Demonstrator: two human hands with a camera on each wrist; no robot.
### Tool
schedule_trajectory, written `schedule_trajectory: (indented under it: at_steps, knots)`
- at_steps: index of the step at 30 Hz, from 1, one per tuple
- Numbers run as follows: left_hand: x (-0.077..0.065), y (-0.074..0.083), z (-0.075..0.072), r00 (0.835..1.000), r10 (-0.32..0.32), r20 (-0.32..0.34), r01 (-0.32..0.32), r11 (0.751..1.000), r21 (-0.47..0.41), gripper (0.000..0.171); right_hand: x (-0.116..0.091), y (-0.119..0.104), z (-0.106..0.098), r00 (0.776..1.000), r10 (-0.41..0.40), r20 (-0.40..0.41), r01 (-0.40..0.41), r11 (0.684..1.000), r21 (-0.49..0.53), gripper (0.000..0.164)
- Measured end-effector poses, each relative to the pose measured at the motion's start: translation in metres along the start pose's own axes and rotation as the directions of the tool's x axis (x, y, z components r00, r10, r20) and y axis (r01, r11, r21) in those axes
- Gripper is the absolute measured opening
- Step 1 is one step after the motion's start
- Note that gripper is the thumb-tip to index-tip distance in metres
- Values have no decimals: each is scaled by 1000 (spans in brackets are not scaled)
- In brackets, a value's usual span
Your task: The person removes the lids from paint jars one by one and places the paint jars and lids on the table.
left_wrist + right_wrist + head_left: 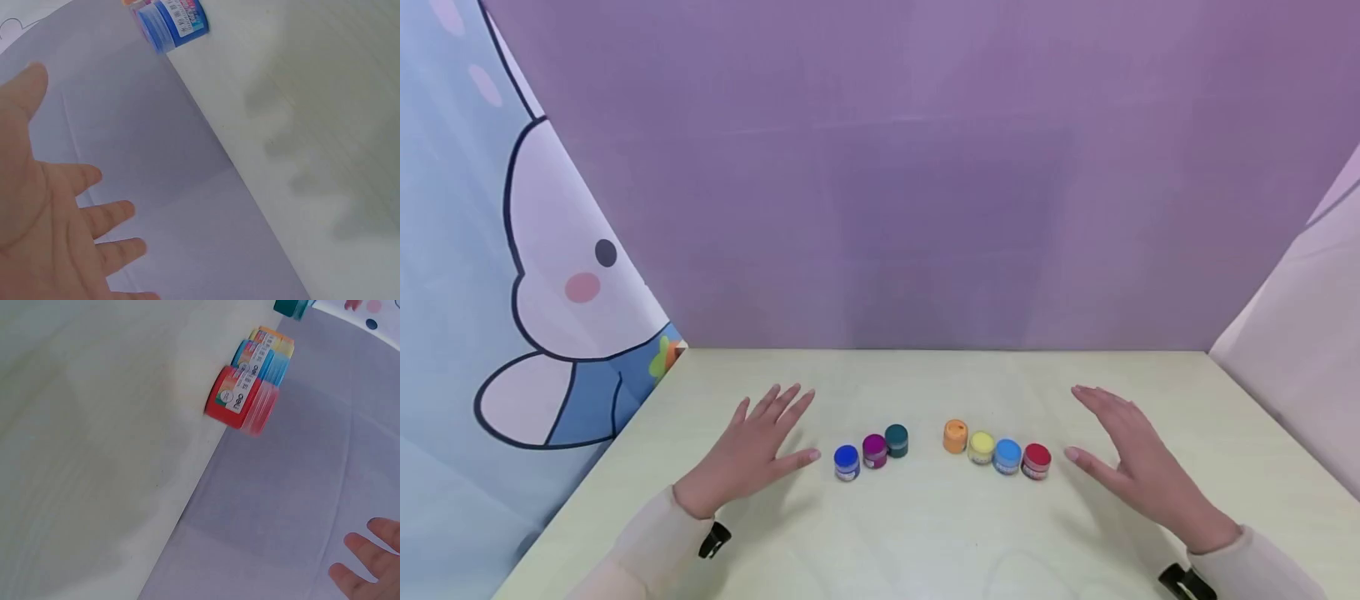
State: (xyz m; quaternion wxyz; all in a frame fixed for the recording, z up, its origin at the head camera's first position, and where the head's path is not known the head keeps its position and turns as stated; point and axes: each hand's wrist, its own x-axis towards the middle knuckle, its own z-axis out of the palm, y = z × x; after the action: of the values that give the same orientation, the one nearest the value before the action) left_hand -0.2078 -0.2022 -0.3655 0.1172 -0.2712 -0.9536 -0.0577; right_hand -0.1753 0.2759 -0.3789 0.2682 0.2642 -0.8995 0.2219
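Note:
Several small lidded paint jars stand upright on the table in two groups. On the left are a dark blue jar (847,463), a purple jar (874,451) and a teal jar (897,441). The right group has an orange jar (955,437), a yellow jar (981,447), a light blue jar (1007,457) and a red jar (1036,462). My left hand (756,454) hovers beside the dark blue jar, fingers spread and holding nothing. Just right of the red jar, my right hand (1146,471) is held with straight fingers and nothing in it.
The pale table (925,542) runs back to a purple panel (880,208). A cartoon-printed blue cloth (445,333) hangs at the left, a pale cloth (1300,333) at the right. Each wrist carries a black strap piece (715,540).

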Motion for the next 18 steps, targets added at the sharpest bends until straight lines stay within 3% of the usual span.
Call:
schedule_trajectory:
  at_steps: [6, 13, 18]
  knots:
    - [1, 1, -4, 999, -27, 40, 29, 999, -28, 77, 0, -3, -1, 999, 25, -41, -24, 999, 35, 64]
    - [3, 2, -6, 998, -45, 34, 47, 997, -69, 76, 3, -13, -3, 997, 76, -2, -76, 995, 67, 55]
    - [3, 6, -2, 998, -52, 28, 56, 989, -137, 74, 4, -17, -1, 996, 88, 20, -89, 995, 45, 40]
